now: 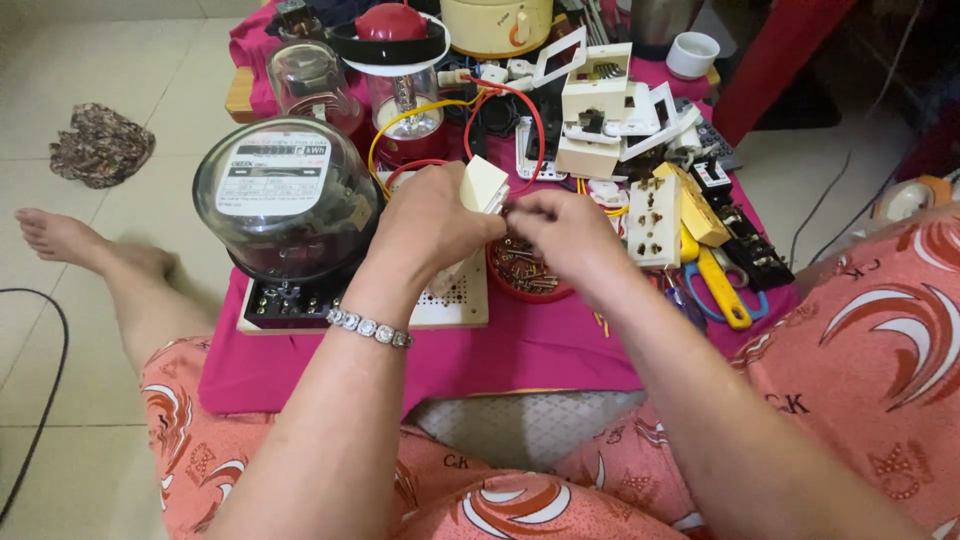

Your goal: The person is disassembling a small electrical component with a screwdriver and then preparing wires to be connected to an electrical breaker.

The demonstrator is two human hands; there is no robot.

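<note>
My left hand grips a small cream plastic switch box, held upright above a white perforated board. My right hand pinches something small right against the box's right side; what it pinches is too small to tell. Just below my hands sits a red dish of several brass screws. A silver bracelet circles my left wrist.
A glass-domed electric meter stands at the left on the pink cloth. White sockets, yellow-handled pliers, red and yellow wires and a red-topped lamp crowd the low table. My bare foot rests on the tiled floor.
</note>
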